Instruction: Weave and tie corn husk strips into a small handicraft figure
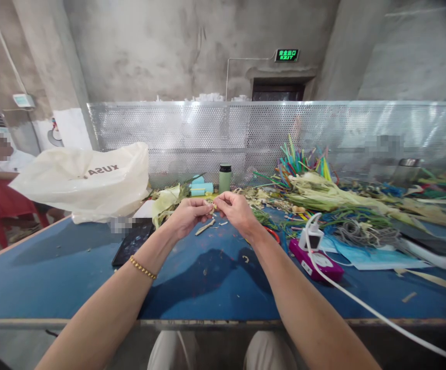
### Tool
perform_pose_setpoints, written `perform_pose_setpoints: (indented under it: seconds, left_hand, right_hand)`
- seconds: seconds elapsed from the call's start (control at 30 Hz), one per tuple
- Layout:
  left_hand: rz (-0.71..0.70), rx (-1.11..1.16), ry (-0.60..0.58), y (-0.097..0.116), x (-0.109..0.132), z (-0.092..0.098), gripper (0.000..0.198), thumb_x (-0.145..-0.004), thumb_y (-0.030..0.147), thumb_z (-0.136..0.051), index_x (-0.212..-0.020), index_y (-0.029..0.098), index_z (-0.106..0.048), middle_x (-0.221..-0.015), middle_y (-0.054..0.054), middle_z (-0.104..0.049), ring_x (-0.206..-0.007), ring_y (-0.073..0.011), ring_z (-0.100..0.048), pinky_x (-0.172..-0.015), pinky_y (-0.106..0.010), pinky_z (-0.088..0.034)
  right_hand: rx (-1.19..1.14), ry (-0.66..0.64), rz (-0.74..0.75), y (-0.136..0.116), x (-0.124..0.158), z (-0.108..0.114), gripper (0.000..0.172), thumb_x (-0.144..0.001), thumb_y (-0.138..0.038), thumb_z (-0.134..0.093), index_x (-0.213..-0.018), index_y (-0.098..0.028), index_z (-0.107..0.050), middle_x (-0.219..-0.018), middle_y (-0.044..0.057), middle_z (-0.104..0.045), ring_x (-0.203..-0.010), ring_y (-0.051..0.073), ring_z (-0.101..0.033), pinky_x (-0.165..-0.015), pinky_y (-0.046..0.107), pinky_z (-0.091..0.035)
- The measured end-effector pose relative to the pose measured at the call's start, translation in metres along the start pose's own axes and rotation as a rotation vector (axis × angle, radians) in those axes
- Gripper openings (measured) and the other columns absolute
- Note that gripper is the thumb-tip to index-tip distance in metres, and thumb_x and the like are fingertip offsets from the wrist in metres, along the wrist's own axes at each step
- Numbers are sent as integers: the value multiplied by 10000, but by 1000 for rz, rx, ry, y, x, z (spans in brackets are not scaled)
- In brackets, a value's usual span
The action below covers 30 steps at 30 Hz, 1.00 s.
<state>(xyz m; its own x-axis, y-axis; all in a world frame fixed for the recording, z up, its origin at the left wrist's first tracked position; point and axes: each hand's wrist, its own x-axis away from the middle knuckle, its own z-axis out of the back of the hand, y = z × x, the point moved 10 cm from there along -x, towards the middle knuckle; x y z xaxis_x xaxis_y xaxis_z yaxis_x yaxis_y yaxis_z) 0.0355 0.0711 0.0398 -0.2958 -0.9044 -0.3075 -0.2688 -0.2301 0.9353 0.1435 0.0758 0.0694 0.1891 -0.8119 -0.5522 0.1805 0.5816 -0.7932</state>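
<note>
My left hand (189, 213) and my right hand (235, 207) meet above the middle of the blue table (53, 272), fingertips pinched together on a small pale strip piece (212, 207). A gold bead bracelet (143, 267) sits on my left wrist. Below the hands, a short tan strip (204, 227) and small scraps lie on the table. Pale green leaf strips (166, 201) lie just left of my left hand.
A white plastic bag (87, 180) sits at left, a dark phone (133, 242) beside it. A green flask (225, 178) stands behind the hands. At right lie coloured strips (303, 164), a magenta power bank (315, 259) with white cable and a blue mask (365, 254). Another person sits far left.
</note>
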Motion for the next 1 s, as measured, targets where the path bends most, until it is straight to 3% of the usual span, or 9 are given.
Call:
perform_pose_setpoints:
  seconds: [0.13,0.27,0.43,0.77,0.9,1.0]
  left_hand:
    - [-64,38,75,4,-2,9,207,-630,249,-799,-610,110,-648,-587,-23,-581,-528,-78,-471,-526,-226,-329]
    - [-125,57,126,10,-2,15,194,-629,235,-791,-626,110,-643,-593,-15,-578,-526,-73,-457,-530,-226,-326]
    - [-107,56,136,8,-2,15,181,-646,233,-786,-652,104,-659,-615,-25,-600,-531,-75,-466,-532,-225,-337]
    - [-69,105,141,2,-3,18,152,-645,207,-770,-665,93,-671,-638,-29,-601,-513,-81,-501,-530,-231,-378]
    - [-149,86,198,8,-3,23,173,-672,237,-766,-686,92,-675,-633,-26,-599,-519,-72,-486,-530,-219,-368]
    - [-208,105,253,11,-2,28,184,-667,250,-779,-678,103,-668,-586,-5,-572,-523,-67,-465,-533,-207,-356]
  right_hand:
    - [10,33,-47,3,0,3,318,-803,-466,-615,-740,-154,-608,-623,8,-605,-468,99,-523,-450,218,-388]
    - [67,-41,-41,0,3,-7,348,-793,-475,-629,-677,-148,-604,-631,26,-621,-469,105,-540,-446,222,-399]
    - [57,-61,-27,1,4,-10,231,-784,-366,-631,-699,-155,-598,-575,4,-599,-472,109,-530,-460,221,-403]
    - [287,-30,94,-6,0,-8,200,-840,-309,-539,-696,-177,-578,-533,-8,-565,-518,123,-514,-529,231,-377]
    - [274,62,76,-6,0,0,210,-817,-332,-582,-668,-183,-578,-563,9,-593,-523,127,-524,-510,232,-370]
    - [176,109,-33,2,2,2,292,-808,-391,-599,-605,-182,-571,-544,17,-595,-455,117,-500,-454,237,-357]
